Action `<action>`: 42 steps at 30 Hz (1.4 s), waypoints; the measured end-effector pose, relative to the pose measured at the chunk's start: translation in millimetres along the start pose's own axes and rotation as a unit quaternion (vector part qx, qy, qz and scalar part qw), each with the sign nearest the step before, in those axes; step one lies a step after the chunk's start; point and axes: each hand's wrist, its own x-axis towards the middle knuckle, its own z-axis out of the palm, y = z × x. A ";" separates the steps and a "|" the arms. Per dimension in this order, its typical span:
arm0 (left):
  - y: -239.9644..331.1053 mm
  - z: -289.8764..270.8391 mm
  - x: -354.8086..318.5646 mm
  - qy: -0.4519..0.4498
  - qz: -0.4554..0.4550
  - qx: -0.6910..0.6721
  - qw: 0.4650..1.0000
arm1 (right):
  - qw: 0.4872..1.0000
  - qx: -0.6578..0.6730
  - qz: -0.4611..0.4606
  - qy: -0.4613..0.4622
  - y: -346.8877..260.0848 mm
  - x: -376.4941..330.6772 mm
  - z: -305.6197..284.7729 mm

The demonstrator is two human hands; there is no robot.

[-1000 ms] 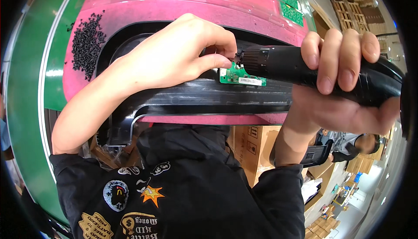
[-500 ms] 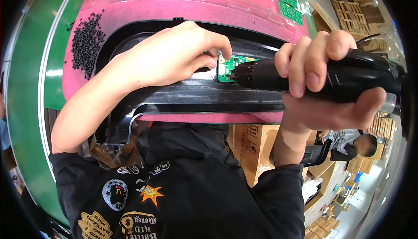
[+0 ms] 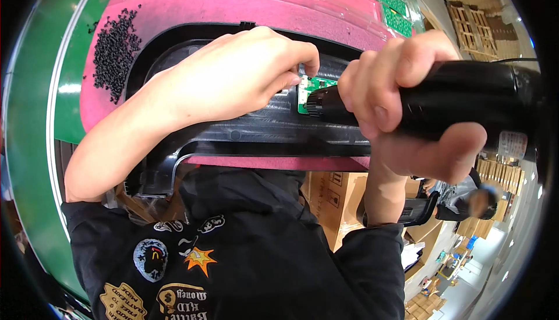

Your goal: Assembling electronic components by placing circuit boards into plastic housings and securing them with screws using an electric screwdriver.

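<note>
My right hand (image 3: 402,98) is wrapped firmly round a black power screwdriver (image 3: 477,96), its nose by the near left corner of a green circuit board (image 3: 318,82). That board lies inside the black plastic housing (image 3: 256,132), along the near edge of the pink mat (image 3: 204,12). My left hand (image 3: 256,69) curls its fingertips at the board's left edge; whether they pinch anything, I cannot tell.

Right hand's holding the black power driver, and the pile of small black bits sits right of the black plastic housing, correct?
Not quite: the head view shows the pile of small black bits left of the black plastic housing. The right hand does hold the black power driver.
</note>
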 end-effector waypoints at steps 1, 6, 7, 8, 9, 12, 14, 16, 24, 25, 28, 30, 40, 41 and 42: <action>-0.2 0.3 -0.3 0.008 0.013 0.013 1.000 | 1.000 -0.006 -0.001 0.007 -0.2 -0.3 0.7; 3.1 -5.3 0.7 -0.025 -0.021 -0.009 0.999 | 0.998 -0.034 -0.017 0.044 -2.0 -3.5 5.5; 3.4 -5.8 1.5 -0.031 -0.017 -0.039 0.999 | 0.998 -0.039 -0.021 0.052 -2.4 -4.0 6.2; 3.5 -5.2 1.6 -0.031 -0.017 -0.038 0.999 | 0.997 -0.045 -0.024 0.059 -1.7 -4.9 6.4; 3.6 -4.7 1.5 -0.048 -0.028 -0.042 0.998 | 0.997 -0.044 -0.025 0.059 2.7 -5.1 2.4; 6.7 -4.0 3.4 -0.062 -0.013 -0.051 0.997 | 0.968 0.203 -0.148 -0.017 3.8 -5.9 -11.3; 9.2 -4.4 5.7 -0.060 0.012 -0.058 0.996 | 0.966 0.186 -0.177 -0.001 -14.9 -9.1 -13.8; 12.6 -5.8 8.5 -0.015 0.074 -0.111 0.991 | 0.968 0.173 -0.183 -0.006 -17.0 -11.8 -18.8; 14.0 -6.0 8.7 0.007 0.083 -0.145 0.986 | 0.964 0.176 -0.200 0.006 -25.9 -20.3 -23.8; 16.6 -6.7 8.8 0.008 0.066 -0.152 0.986 | 0.965 0.174 -0.194 -0.010 -27.3 -20.5 -27.2; 20.4 -7.0 7.7 0.019 0.039 -0.115 0.992 | 0.970 0.167 -0.175 -0.014 -24.4 -23.8 -40.3; 18.6 -7.0 6.6 0.012 0.039 -0.093 0.995 | 0.976 0.157 -0.151 0.004 -19.1 -28.2 -52.2; 13.7 -2.3 8.4 -0.020 0.034 -0.057 0.998 | 0.977 0.136 -0.097 0.131 6.1 -30.4 -69.3; 13.7 -2.4 8.4 -0.020 0.033 -0.055 0.998 | 0.976 0.135 -0.084 0.148 7.9 -30.2 -67.3; 13.5 -2.4 8.7 -0.022 0.031 -0.055 0.998 | 0.977 0.128 -0.078 0.152 9.1 -29.4 -66.8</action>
